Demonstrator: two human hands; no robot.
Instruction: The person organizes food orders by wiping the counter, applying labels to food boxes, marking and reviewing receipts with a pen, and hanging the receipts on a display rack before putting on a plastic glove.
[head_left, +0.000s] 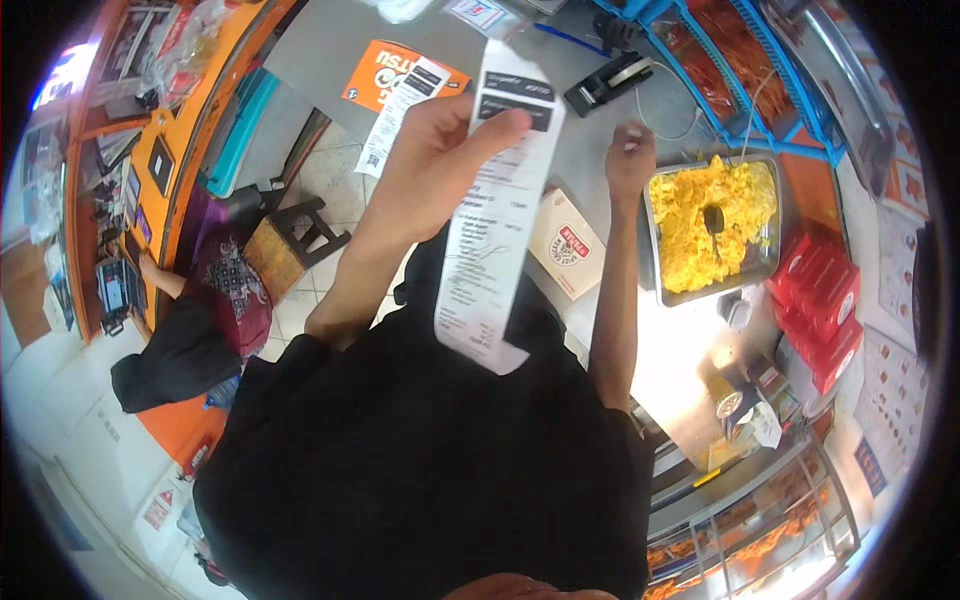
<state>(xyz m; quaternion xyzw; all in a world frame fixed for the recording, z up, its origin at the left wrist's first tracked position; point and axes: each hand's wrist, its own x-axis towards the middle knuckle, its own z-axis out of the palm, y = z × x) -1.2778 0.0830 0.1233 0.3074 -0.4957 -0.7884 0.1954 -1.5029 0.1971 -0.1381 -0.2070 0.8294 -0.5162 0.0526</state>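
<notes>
My left hand (427, 176) grips a long printed paper receipt (484, 247) near its top, thumb laid over a dark printed band. The paper hangs in front of my black shirt, its lower end curled. My right hand (630, 161) has its fingers curled in, over the metal counter by the corner of a steel tray (720, 291); whether something small is inside cannot be told. Shredded yellow food (679, 225) fills the tray, with a dark round thing in the middle. Between my arms lies a printed cardboard food box (568, 247). A second receipt (397, 124) partly covers an orange box (367, 71).
A black tape dispenser (609, 82) sits beyond my right hand, near blue baskets (806, 112) of packets. Red boxes (821, 296) are stacked at right. Below is a glass food display case (750, 540). At left, another person (180, 349) works by an orange counter; a stool (289, 247) stands nearby.
</notes>
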